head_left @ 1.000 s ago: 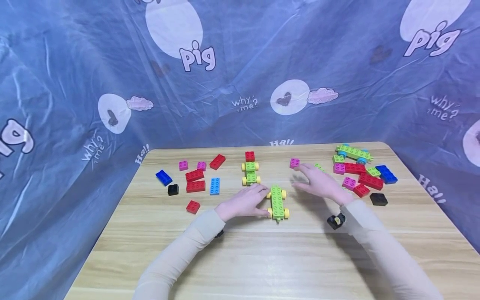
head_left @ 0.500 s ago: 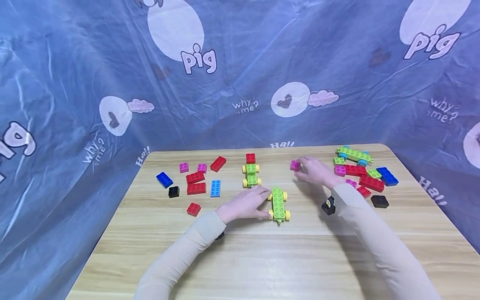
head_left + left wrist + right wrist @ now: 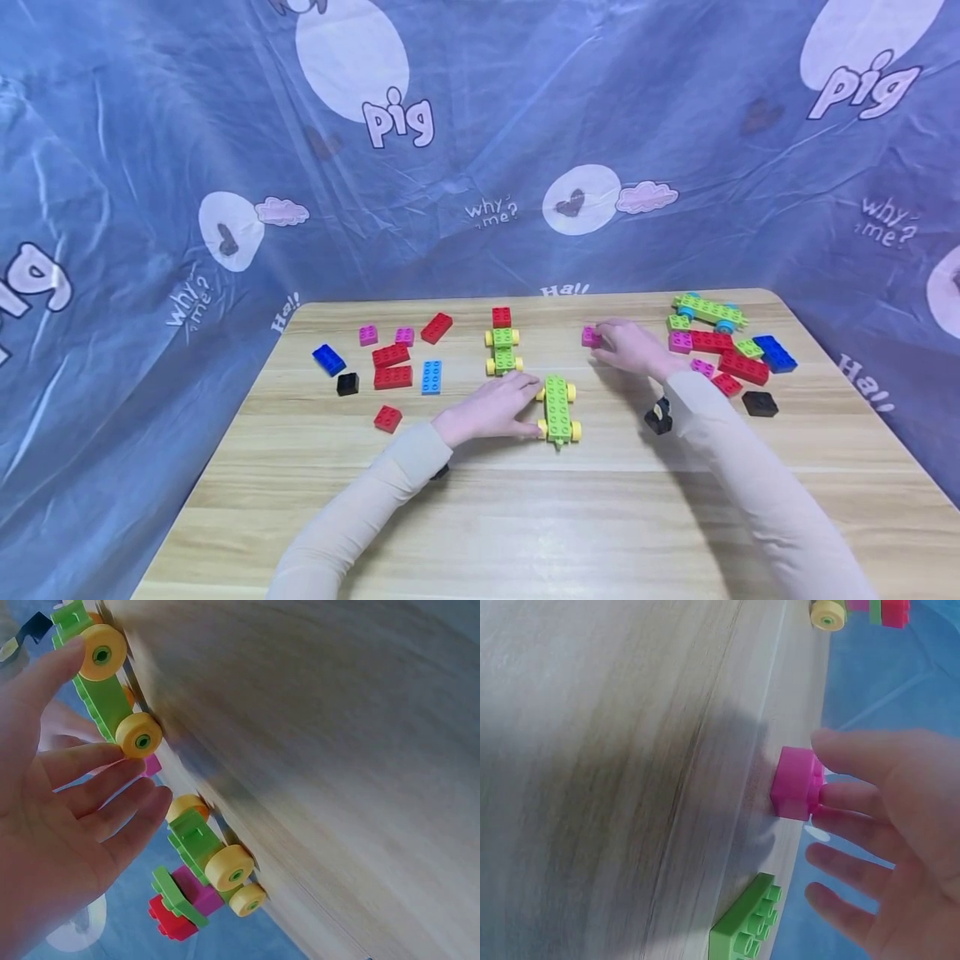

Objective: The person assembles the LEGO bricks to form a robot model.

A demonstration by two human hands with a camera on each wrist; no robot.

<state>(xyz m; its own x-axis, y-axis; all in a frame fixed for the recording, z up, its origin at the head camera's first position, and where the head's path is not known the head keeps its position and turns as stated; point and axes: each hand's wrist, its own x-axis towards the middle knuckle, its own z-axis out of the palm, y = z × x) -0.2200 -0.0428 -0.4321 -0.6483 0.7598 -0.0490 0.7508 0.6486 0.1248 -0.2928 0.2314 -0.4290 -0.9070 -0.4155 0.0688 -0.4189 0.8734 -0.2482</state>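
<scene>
In the head view a green car base [image 3: 557, 408] with yellow wheels lies lengthwise on the table, and my left hand [image 3: 491, 408] is at its left side. The left wrist view shows that hand's thumb on one yellow wheel [image 3: 103, 652] and a fingertip at another wheel [image 3: 139, 735], fingers loosely extended. My right hand [image 3: 633, 346] reaches further back and holds a small pink brick [image 3: 591, 337] by thumb and fingertips. From the right wrist, the thumb meets one edge of that pink brick [image 3: 796, 782] while the index finger lies at its studs.
Behind the left hand stands a smaller green-and-yellow car [image 3: 502, 350] with a red brick [image 3: 501, 317] at its far end. Red, blue, pink and black bricks lie on the left. More bricks and a green car base with turquoise wheels [image 3: 708, 311] are at back right.
My right hand has moved left to the pink brick, and in the last half second hand and brick have shifted slightly toward me. The left hand has stayed at the car base.
</scene>
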